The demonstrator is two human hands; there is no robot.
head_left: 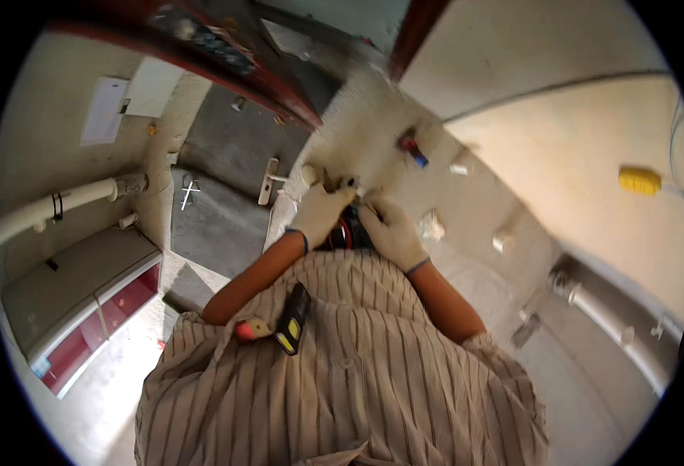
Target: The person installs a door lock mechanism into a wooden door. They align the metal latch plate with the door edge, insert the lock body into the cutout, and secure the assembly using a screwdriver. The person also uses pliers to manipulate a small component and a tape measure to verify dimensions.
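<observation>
Both my hands wear off-white work gloves with blue cuffs and meet close together in front of me. The fingers of my left hand (322,211) are bent and pressed round something small at the fingertips, too blurred to name. Just beside it, my right hand (395,235) has its thumb and fingers pinched near the same spot; what they hold is hidden. Below and between the hands sits a black thing with a red curved edge (346,231), partly covered by them. A pale round piece (308,174) lies just past my left hand.
A red and blue tool (413,149) lies beyond my right hand. Nearby are a crumpled white lump (432,225) and a short white cylinder (503,243). To the left are a lever door handle (268,181) and a white pipe (78,203); another pipe (625,334) runs at right.
</observation>
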